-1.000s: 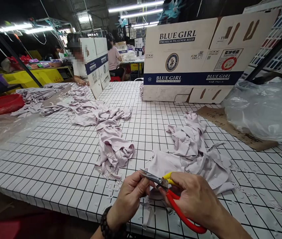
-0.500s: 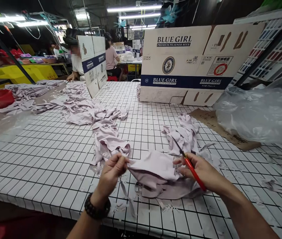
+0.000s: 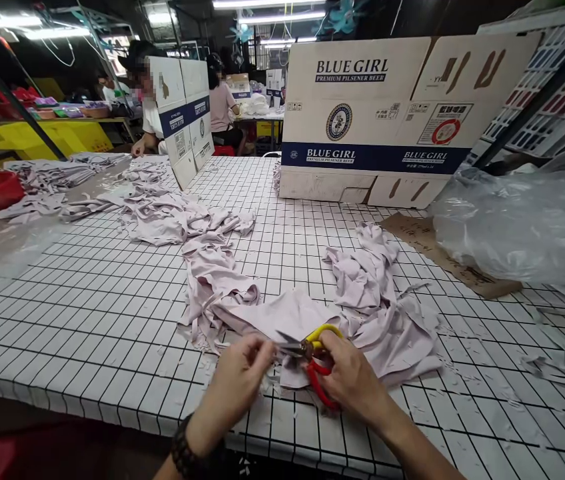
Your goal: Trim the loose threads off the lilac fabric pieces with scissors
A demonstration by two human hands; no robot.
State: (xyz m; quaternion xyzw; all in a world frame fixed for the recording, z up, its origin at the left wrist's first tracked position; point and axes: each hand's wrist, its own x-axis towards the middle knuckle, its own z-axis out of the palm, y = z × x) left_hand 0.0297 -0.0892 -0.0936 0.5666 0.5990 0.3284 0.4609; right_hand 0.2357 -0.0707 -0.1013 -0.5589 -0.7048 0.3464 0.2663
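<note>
My right hand [image 3: 350, 375] grips scissors [image 3: 308, 349] with one yellow and one red handle. Their blades are parted and point left, close to my left fingertips. With thumb and fingers pinched together, my left hand [image 3: 243, 373] holds the edge of a pale lilac fabric piece [image 3: 290, 312]; the pinched bit itself is mostly hidden. That piece lies spread on the table in front of both hands. Beyond it to the left is a bunched lilac cloth pile [image 3: 212, 273], and to the right another crumpled pile [image 3: 365, 270].
Fabric scraps dot the grid-patterned table cover [image 3: 112, 320]. A large beer carton [image 3: 362, 120] stands at the back right, a smaller carton panel [image 3: 185, 123] at the back left. Clear plastic [image 3: 517, 220] and brown cardboard [image 3: 455, 263] lie right. A co-worker [image 3: 147, 123] sits behind the panel.
The scissors have turned from lying along my right palm to pointing left with parted blades. Both hands have come closer together, and the lilac piece now lies flatter on the table.
</note>
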